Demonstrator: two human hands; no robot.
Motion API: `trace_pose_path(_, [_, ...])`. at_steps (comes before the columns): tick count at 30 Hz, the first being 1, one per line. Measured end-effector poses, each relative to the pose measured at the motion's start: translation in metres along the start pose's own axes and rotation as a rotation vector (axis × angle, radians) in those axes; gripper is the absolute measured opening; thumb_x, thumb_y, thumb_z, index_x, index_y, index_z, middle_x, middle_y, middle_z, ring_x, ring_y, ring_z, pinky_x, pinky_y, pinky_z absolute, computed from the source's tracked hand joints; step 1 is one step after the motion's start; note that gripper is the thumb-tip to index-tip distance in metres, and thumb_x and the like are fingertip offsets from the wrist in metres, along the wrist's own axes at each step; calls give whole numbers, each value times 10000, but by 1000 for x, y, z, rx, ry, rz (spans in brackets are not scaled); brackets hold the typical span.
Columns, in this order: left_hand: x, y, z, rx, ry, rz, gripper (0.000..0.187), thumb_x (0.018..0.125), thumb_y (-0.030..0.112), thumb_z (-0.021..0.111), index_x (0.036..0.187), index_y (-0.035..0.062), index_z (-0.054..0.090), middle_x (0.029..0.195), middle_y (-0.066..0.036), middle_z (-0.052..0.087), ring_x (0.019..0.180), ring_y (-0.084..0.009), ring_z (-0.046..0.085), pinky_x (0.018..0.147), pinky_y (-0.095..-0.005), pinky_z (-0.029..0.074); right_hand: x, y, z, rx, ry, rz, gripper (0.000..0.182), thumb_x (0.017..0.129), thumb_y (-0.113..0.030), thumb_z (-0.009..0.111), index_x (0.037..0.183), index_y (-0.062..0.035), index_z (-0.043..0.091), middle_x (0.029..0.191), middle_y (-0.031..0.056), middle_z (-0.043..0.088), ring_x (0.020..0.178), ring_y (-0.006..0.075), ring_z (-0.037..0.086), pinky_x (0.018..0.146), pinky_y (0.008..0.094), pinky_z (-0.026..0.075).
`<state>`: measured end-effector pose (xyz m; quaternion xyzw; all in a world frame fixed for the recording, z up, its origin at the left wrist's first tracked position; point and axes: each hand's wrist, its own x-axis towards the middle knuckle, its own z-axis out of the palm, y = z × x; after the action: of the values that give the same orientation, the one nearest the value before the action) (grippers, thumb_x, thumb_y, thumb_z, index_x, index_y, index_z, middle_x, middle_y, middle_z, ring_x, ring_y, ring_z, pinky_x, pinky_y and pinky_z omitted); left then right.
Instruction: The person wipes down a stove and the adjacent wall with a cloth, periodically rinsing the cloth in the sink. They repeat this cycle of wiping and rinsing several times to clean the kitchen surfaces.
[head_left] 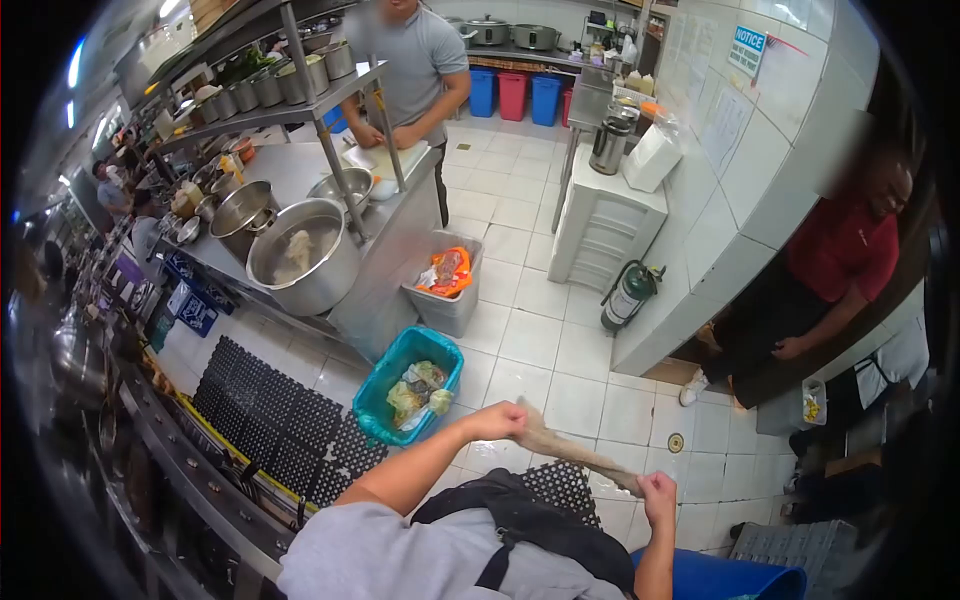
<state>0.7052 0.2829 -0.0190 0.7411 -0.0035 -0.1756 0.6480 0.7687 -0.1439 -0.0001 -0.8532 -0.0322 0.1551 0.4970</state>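
A long greyish-brown cloth (570,450) is stretched between my two hands, in front of my dark apron. My left hand (497,421) is closed on its upper left end. At the lower right end, my right hand (657,490) pinches the cloth, fingers closed. The cloth hangs above the tiled floor, slightly slack and twisted. Left of my left hand stands a teal-lined bin (372,412) with food scraps and crumpled plastic in it. The rim of a blue barrel (735,575) lies just below my right hand.
A big metal pot (335,265) stands on the steel counter's edge. Beside it, a grey bin (440,318) holds orange packaging. A co-worker (425,60) works behind the counter; another person (845,250) is at right. A fire extinguisher (630,295) stands by the wall. Black mats (270,410) cover the floor.
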Motion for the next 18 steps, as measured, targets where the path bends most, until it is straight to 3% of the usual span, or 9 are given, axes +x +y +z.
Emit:
trace_pose_path(1, [1,1,-5,-155,4,-62,224,821,166,656,666,64,531,650,11,539,650,-101,464,594,-293,412,13,-3,-1,2,1,-12,200,840,-134,704,730,-26,576,672,10,549,622,106,488,590,286,425])
trace_pose_path(3, [0,-1,0,-137,85,-81,196,836,178,655,700,76,558,670,26,550,641,-97,467,584,-285,408,34,-3,8,350,-5,-33,201,884,-133,652,722,-65,556,669,-35,505,614,74,442,566,249,364])
trace_pose_path(5, [-2,21,14,-51,353,-119,174,869,186,667,749,112,566,666,47,538,613,-68,457,540,-247,367,39,-26,20,440,0,-20,190,904,-124,636,738,-78,556,682,-37,513,622,70,452,561,246,370])
trace_pose_path(6, [-4,38,21,-85,374,-197,165,901,211,655,800,107,577,693,26,566,620,-68,473,525,-254,378,45,-27,25,476,-43,-17,181,909,-124,636,751,-72,563,697,-28,530,630,74,470,569,246,389])
trace_pose_path(12, [36,54,111,-136,320,-20,222,972,305,622,950,90,573,788,-19,608,689,-78,516,569,-259,437,36,-68,48,573,-431,148,135,918,-97,633,1014,-4,648,907,52,661,788,133,638,744,270,539])
trace_pose_path(14, [44,50,138,-191,271,2,225,967,293,636,961,77,572,826,-32,622,722,-83,544,594,-261,466,31,-71,51,552,-789,-17,346,913,-37,618,1256,3,585,1103,104,663,993,169,648,875,302,533])
trace_pose_path(16, [58,49,159,-110,411,39,226,955,256,660,988,51,571,906,-48,645,828,-99,592,703,-270,516,34,-52,46,524,-805,-119,385,920,-25,605,1300,6,553,1161,114,650,1050,187,640,906,325,527])
trace_pose_path(17, [61,57,167,-83,339,39,226,955,256,660,988,51,571,906,-48,645,828,-99,592,703,-270,516,34,-40,40,464,-845,-214,424,928,-14,591,1345,10,521,1219,124,637,1107,205,631,936,349,521])
trace_pose_path(18, [58,71,168,-7,290,15,252,941,253,676,1010,35,569,911,-61,654,863,-115,596,755,-285,515,31,-36,33,520,-838,-198,396,926,-31,603,1314,11,536,1174,115,662,1046,199,657,892,330,537])
